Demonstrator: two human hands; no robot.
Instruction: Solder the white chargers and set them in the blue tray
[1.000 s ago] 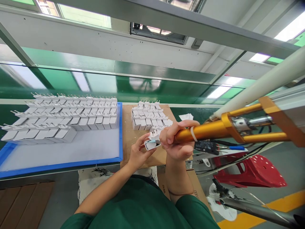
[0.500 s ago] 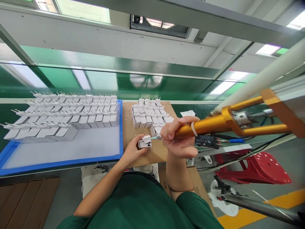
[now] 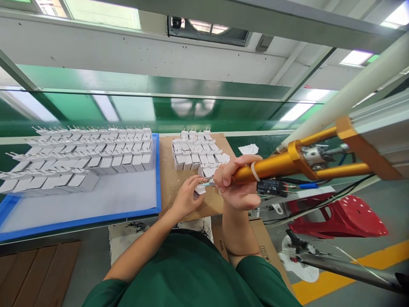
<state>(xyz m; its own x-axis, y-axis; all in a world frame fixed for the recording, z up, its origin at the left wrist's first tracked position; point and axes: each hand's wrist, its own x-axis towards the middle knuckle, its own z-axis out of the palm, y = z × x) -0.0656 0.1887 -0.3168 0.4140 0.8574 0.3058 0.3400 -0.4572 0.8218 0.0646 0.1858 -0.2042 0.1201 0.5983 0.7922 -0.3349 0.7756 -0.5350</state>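
Between its fingertips my left hand (image 3: 188,198) grips a white plug charger (image 3: 200,189), much of which the fingers cover. My right hand (image 3: 234,183) is wrapped round a gold cylindrical tool (image 3: 271,166) fixed to a frame. The tool's thin pale-blue tip (image 3: 207,183) points left and meets or nearly meets the charger; exact contact is unclear. Just beyond my hands, a group of similar white chargers (image 3: 194,149) stands in rows on a cardboard sheet (image 3: 166,179).
To the left, a blue-edged tray (image 3: 158,170) bears several rows of white chargers (image 3: 105,157), pins up. A crumpled white tissue (image 3: 248,149) lies behind my right hand. Black cables and a small black switch (image 3: 271,187) sit under the tool. A red stool (image 3: 348,215) stands on the right.
My left hand has turned and closed more over the charger, tilting it so that its open side is no longer seen. The right hand keeps its hold on the tool. The view has shifted slightly.
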